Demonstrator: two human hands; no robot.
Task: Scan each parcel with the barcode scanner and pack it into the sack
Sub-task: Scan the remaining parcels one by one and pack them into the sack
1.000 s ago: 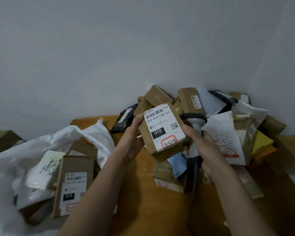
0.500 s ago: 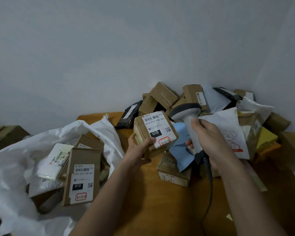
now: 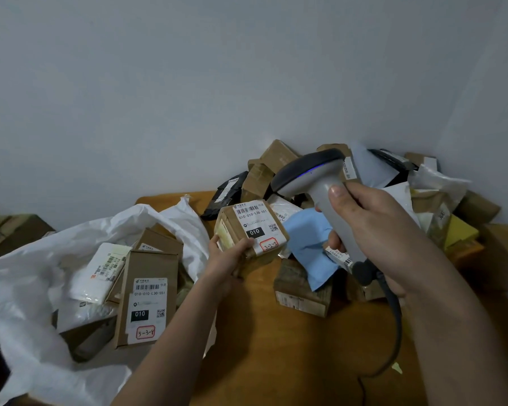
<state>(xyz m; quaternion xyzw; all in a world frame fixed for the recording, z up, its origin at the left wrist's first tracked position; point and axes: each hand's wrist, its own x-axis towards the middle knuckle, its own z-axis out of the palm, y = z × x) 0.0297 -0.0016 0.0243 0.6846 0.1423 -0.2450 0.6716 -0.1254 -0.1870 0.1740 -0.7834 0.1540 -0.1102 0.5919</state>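
Observation:
My left hand [image 3: 228, 259] grips a small brown cardboard parcel [image 3: 251, 232] by its near left corner, white label facing up. My right hand [image 3: 373, 230] is closed around the handle of a grey barcode scanner [image 3: 314, 177]. The scanner's dark head hangs just above and to the right of the parcel, and a blue light shows on it. Its black cable [image 3: 393, 317] drops to the table. The white sack [image 3: 41, 273] lies open at the left with several labelled parcels inside, among them a flat brown box [image 3: 147, 297].
A heap of brown boxes and mailers [image 3: 423, 206] fills the far right corner against the grey wall. A blue mailer [image 3: 308, 244] and a low brown box [image 3: 299, 291] lie just right of the held parcel. The orange-brown table [image 3: 276, 347] spreads in front.
My right hand has raised the scanner from behind the parcel to above it. My left hand alone now holds the parcel, lowered and tilted flatter.

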